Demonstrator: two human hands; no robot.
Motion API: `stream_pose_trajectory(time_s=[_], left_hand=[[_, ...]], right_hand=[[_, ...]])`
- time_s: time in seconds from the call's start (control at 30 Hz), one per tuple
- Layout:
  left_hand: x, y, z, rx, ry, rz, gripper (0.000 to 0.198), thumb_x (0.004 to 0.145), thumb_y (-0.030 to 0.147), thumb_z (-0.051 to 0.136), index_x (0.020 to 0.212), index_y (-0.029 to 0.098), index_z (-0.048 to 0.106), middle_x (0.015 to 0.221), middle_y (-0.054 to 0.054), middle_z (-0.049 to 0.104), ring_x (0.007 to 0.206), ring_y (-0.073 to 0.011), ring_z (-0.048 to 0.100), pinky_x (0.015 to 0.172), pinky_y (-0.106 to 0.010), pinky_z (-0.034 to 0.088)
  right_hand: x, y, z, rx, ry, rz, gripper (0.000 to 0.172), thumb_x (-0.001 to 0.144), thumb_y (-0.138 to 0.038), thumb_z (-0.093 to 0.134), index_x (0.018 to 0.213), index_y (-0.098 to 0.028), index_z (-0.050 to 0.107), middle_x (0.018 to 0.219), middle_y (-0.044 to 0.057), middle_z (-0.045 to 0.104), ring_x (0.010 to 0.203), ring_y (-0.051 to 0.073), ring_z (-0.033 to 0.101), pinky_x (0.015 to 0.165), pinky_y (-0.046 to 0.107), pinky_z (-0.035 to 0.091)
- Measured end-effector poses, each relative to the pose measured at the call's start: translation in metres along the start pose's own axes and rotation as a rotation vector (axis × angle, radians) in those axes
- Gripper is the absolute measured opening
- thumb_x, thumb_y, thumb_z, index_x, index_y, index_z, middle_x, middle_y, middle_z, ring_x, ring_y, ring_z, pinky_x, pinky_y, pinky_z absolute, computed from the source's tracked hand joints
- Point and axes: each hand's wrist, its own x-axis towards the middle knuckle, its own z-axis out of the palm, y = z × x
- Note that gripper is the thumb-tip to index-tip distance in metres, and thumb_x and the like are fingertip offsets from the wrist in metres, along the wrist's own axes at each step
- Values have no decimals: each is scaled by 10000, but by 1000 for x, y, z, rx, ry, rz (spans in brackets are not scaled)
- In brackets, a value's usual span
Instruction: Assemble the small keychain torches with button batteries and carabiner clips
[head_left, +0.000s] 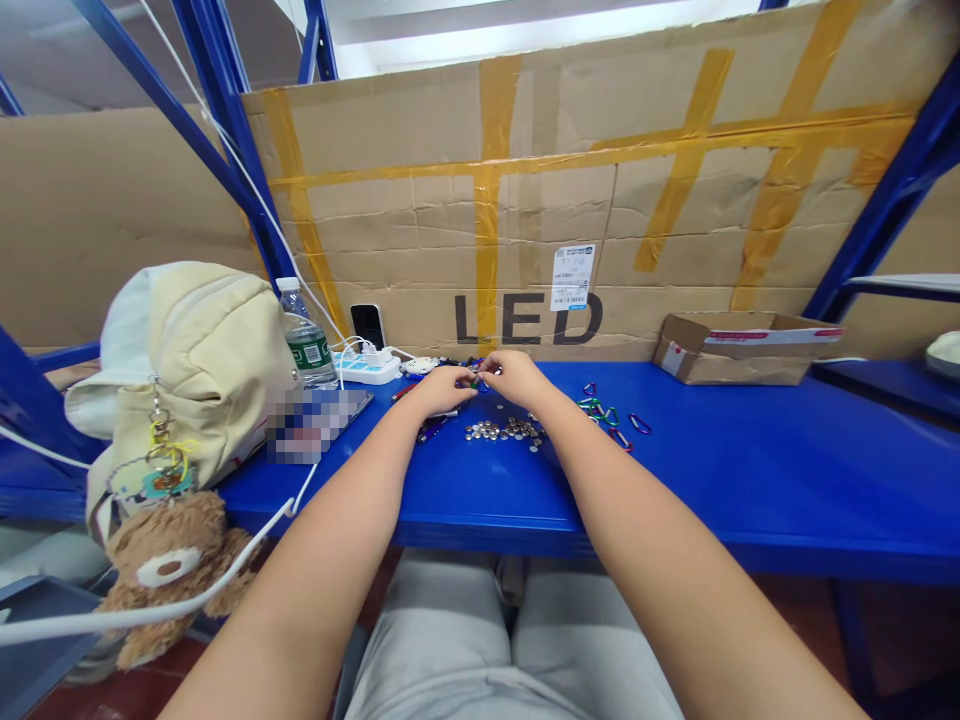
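Note:
Both my hands meet at the far middle of the blue shelf top. My left hand and my right hand are closed in a pinch around a small part between them, too small to name. Just in front of the hands lies a pile of several small silver metal rings. To the right of my right hand lie several coloured carabiner clips. A dark pen-like piece lies below my left hand.
A cream bag with a keyring and a plush bear sits at the left. Behind it stand a water bottle, a white power strip and a phone. An open cardboard box lies at the right. A taped cardboard wall backs the shelf.

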Motion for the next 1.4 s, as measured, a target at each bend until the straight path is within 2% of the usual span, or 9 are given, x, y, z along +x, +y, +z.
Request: stream_pose_trajectory(time_s=[0.23, 0.5, 0.73, 0.87, 1.1, 1.27, 1.4], left_hand=[[-1, 3, -1, -17, 18, -9, 312, 765, 301, 566, 1035, 168, 646, 957, -47, 686, 842, -182, 620, 801, -289, 465], [-3, 8, -5, 35, 22, -20, 274, 776, 310, 536, 975, 160, 652, 881, -33, 683, 799, -178, 611, 735, -278, 455], [-1, 6, -1, -2, 18, 16, 276, 754, 272, 578, 1001, 175, 654, 953, -40, 688, 874, -186, 620, 794, -281, 461], [-3, 8, -2, 16, 48, -16, 270, 763, 300, 576, 991, 180, 657, 972, -42, 684, 858, -186, 618, 803, -286, 464], [-4, 12, -5, 49, 49, -28, 289, 764, 299, 575, 1012, 173, 655, 1006, -59, 673, 898, -206, 612, 843, -310, 456], [-5, 14, -5, 47, 42, -40, 302, 770, 286, 573, 1036, 163, 647, 1039, -70, 666, 934, -208, 606, 866, -308, 450], [-6, 15, -5, 34, 21, -65, 315, 772, 282, 570, 1058, 165, 635, 1052, -69, 663, 944, -203, 610, 863, -302, 453]], right_hand=[[2, 3, -3, -34, 10, 1, 140, 762, -211, 573, 807, -189, 704, 852, 28, 700, 803, 152, 599, 670, 227, 402], [-1, -3, -1, -17, -86, -9, 286, 782, -171, 541, 1037, -167, 669, 863, 46, 688, 790, 149, 596, 721, 232, 414], [1, 1, -2, -19, -17, 32, 144, 761, -169, 563, 867, -152, 659, 853, 48, 681, 777, 142, 588, 667, 214, 411], [1, 8, -11, -106, -15, 67, 136, 755, -167, 549, 818, -164, 669, 862, 58, 687, 800, 160, 592, 674, 227, 406], [-3, 12, -24, -267, -224, 136, 154, 747, -209, 567, 653, -175, 683, 725, 75, 684, 698, 194, 597, 618, 265, 401], [-8, 3, -44, -305, -277, 249, 128, 742, -246, 603, 729, -175, 708, 769, 77, 690, 711, 192, 611, 601, 262, 419], [-14, 2, -69, -422, -496, 421, 181, 716, -293, 636, 818, -164, 711, 747, 75, 683, 656, 189, 619, 612, 280, 454]])
